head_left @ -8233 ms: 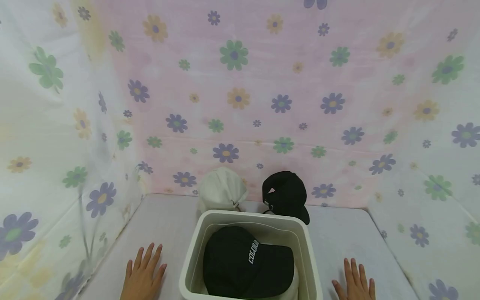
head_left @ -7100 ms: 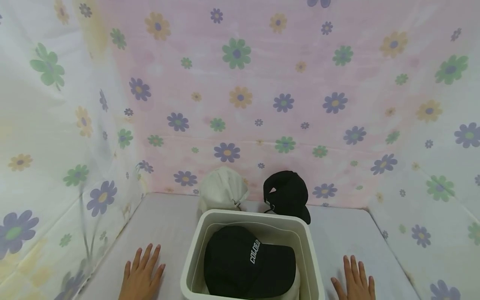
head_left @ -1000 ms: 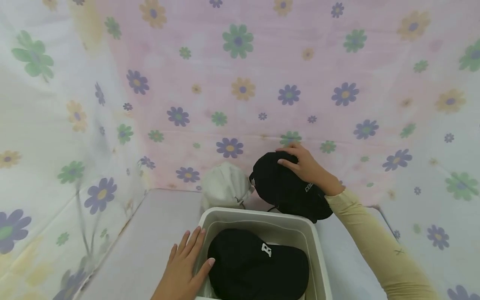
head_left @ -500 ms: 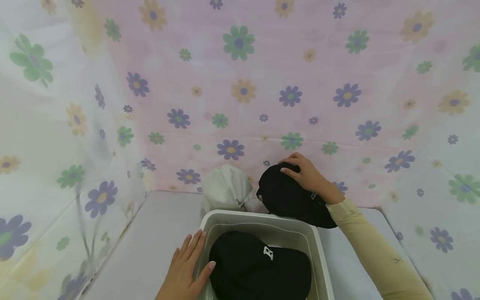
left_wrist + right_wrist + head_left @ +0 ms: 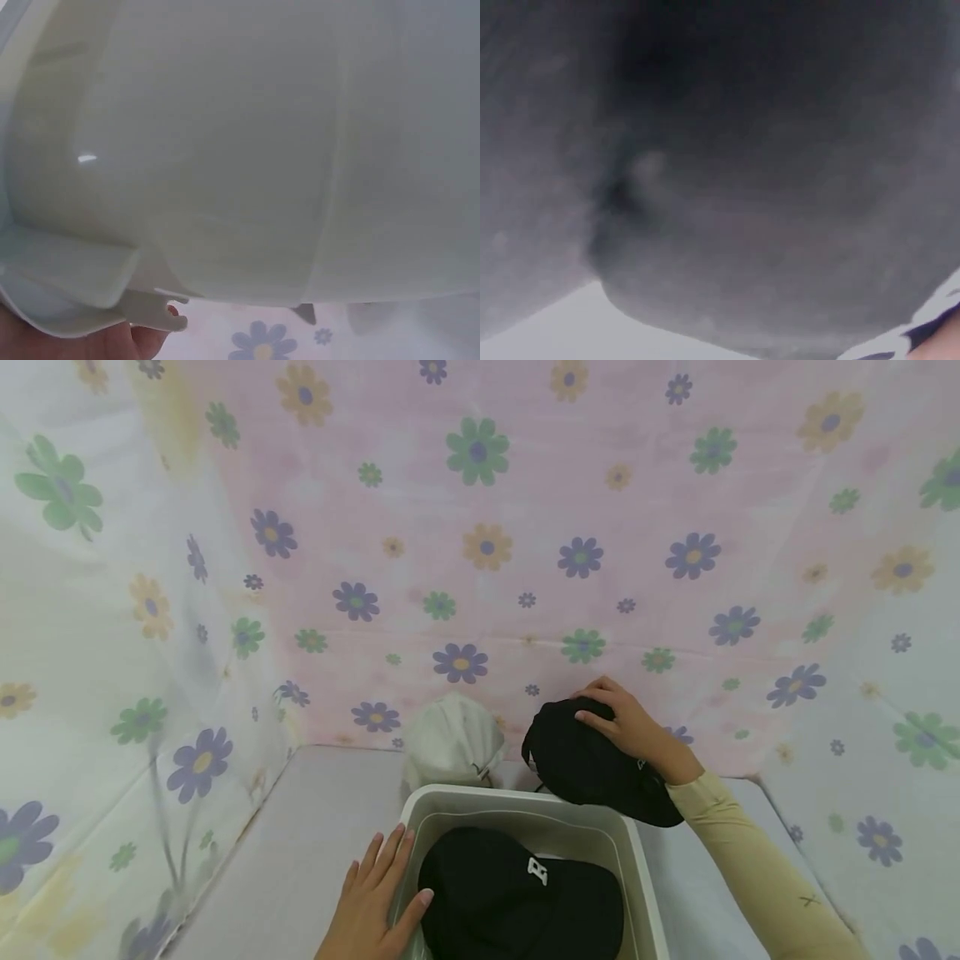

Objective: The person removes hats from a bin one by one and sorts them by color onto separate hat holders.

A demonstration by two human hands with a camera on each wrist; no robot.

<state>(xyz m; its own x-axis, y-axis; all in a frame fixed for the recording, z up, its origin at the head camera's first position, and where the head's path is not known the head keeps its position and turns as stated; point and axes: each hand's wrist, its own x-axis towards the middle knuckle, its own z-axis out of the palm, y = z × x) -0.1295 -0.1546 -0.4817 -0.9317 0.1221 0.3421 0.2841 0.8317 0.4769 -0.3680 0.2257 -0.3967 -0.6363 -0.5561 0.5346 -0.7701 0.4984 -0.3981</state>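
Note:
My right hand (image 5: pixel 622 718) grips the crown of a black baseball cap (image 5: pixel 573 760) behind the bin, its brim pointing right. White lettering on that cap is mostly covered by the hand and wrist. Close up, dark cap fabric (image 5: pixel 765 187) fills the right wrist view, blurred. My left hand (image 5: pixel 371 893) rests on the left rim of the white plastic bin (image 5: pixel 517 797), fingers straight. In the left wrist view the bin's outer wall (image 5: pixel 225 150) takes up most of the picture. Inside the bin lies another black cap (image 5: pixel 487 893) with a white letter on its front.
A white cap (image 5: pixel 453 739) stands behind the bin, left of the held cap, near the flowered back cloth (image 5: pixel 480 593). Flowered side cloths (image 5: pixel 90 693) enclose the pale table (image 5: pixel 315 810) on the left and right.
The black lettered cap has come down and slightly right in my right hand, behind the bin. My left hand stays on the rim. Earlier, the lettered cap lay in the bin.

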